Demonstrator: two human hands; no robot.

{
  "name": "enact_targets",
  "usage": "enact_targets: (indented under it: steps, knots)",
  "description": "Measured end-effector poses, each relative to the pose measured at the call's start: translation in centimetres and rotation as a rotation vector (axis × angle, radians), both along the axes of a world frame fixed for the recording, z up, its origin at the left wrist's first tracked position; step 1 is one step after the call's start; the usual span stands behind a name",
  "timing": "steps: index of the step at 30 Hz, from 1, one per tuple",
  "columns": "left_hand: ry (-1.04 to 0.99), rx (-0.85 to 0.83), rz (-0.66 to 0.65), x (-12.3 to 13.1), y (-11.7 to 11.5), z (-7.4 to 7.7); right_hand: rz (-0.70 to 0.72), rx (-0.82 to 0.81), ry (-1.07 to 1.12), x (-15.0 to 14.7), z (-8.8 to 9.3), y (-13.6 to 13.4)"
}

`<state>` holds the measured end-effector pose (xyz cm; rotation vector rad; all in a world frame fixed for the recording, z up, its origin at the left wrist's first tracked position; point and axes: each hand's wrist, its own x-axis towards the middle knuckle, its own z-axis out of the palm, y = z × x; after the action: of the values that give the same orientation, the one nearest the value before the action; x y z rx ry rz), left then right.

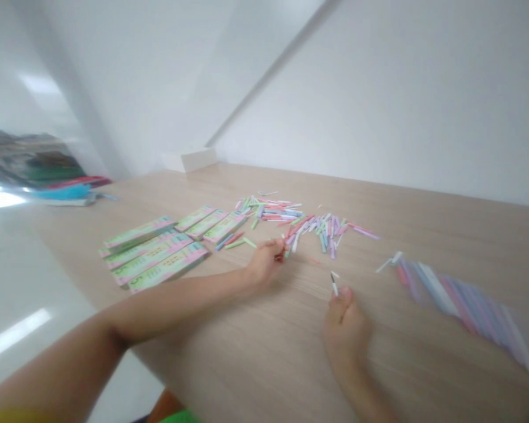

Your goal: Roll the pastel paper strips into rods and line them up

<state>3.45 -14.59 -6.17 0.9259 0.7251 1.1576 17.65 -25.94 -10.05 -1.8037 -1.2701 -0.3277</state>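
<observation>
My left hand (265,262) is closed in a pinch at the near edge of a loose pile of small pastel sticks (330,232), which look like pen caps or pen parts. What its fingers hold, if anything, is too small to make out. Lower and to the right, my right hand (347,323) grips a thin white-and-black pen piece (334,284) that points up and away from me. A second heap of pastel pieces (275,210) lies farther back. On the right, several long pastel pens (467,305) lie side by side in a slanting row, blurred.
Several green-and-pink flat boxes (158,258) lie in two groups on the left of the wooden table (255,352). A white box (198,158) stands at the back by the wall. Blue and red items (68,192) lie near the far left edge.
</observation>
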Motion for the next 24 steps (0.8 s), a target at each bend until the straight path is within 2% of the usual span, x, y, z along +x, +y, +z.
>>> enact_targets:
  steps: [3,7,10,14,24]
  knots:
    - [-0.239,-0.232,-0.101,0.6,-3.3,-1.6,0.028,-0.021,-0.16,-0.7,-0.3,-0.1]
    - [-0.317,-0.332,-0.256,0.7,-5.3,-3.4,0.061,-0.098,-0.313,-1.4,-1.0,-0.4]
    - [-0.346,-0.364,-0.371,0.3,-5.4,-3.9,0.018,-0.154,-0.373,-1.4,-1.6,-0.5]
    - [-0.344,-0.359,-0.424,-0.1,-5.2,-3.8,-0.003,-0.174,-0.468,-1.2,-1.7,-0.7]
    - [-0.336,-0.254,-0.384,0.1,-5.0,-4.0,-0.047,-0.117,-0.715,-1.1,-1.4,-1.5]
